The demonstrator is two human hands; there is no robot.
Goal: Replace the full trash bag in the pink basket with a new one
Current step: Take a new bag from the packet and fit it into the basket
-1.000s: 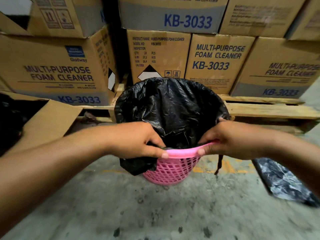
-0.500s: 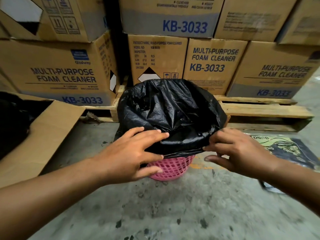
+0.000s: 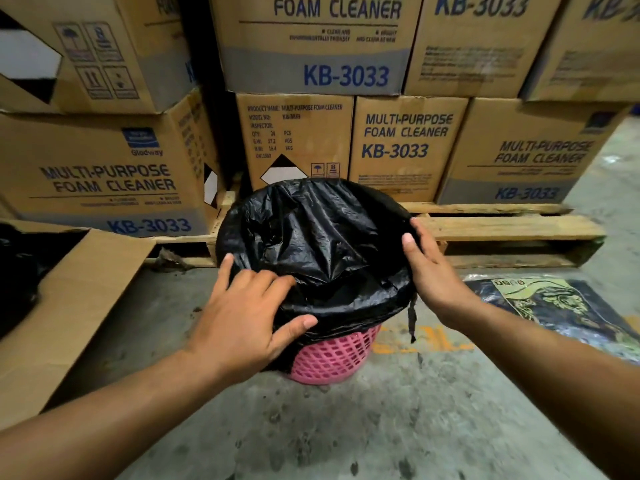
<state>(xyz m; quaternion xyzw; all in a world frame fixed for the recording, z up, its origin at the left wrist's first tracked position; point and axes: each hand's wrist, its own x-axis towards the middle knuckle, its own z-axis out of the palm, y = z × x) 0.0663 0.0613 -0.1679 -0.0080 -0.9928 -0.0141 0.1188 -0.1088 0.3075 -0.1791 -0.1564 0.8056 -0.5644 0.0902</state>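
Observation:
The pink basket [image 3: 332,358] stands on the concrete floor in the middle of the view, only its lower lattice wall showing. A black trash bag [image 3: 311,244] lines it, its edge folded down over the whole rim. My left hand [image 3: 242,313] lies flat on the near-left rim with fingers spread, thumb pressed on the folded bag. My right hand [image 3: 433,271] rests flat against the right side of the rim, fingers together and pointing away. Neither hand grips anything.
Stacked foam-cleaner cartons [image 3: 408,147] on a wooden pallet [image 3: 512,230] stand right behind the basket. An open cardboard box [image 3: 69,306] with a black bag [image 3: 17,271] inside is at the left. A pack of bags [image 3: 554,306] lies on the floor at the right.
The near pink rim was bare one second ago; the bag's edge now covers it. Both hands let go of the edge and lie flat on the rim, the right one moved farther back.

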